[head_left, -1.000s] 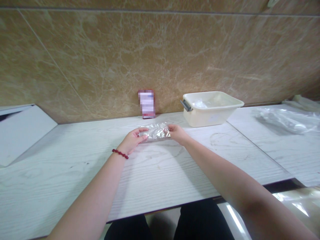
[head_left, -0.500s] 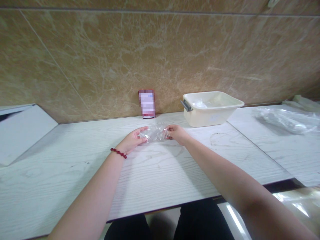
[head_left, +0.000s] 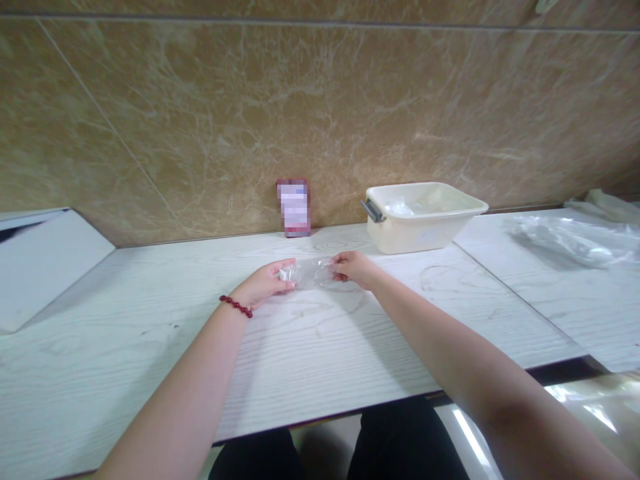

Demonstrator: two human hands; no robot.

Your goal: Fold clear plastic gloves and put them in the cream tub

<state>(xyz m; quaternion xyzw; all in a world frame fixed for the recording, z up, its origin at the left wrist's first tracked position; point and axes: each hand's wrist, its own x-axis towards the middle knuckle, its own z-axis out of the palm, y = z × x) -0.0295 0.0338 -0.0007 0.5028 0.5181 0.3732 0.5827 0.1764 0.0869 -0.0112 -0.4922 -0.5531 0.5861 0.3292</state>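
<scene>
A clear, crinkled plastic bag [head_left: 313,274] stretches between my two hands, just above or on the white wood-grain table [head_left: 300,353]. My left hand [head_left: 265,281], below a dark red bead bracelet [head_left: 236,306], grips the bag's left end between thumb and fingers. At the other end, my right hand [head_left: 354,268] pinches the bag with its fingertips. Whether anything lies inside the bag I cannot make out.
A cream plastic bin [head_left: 417,231] with a grey handle stands against the marble wall, clear plastic inside it. A phone [head_left: 295,208] leans on the wall. Clear plastic bags [head_left: 575,241] lie at the right. A white box [head_left: 50,263] sits at the left.
The plastic bag and both hands have come slightly nearer to me. The bag looks flatter and smoother in its middle.
</scene>
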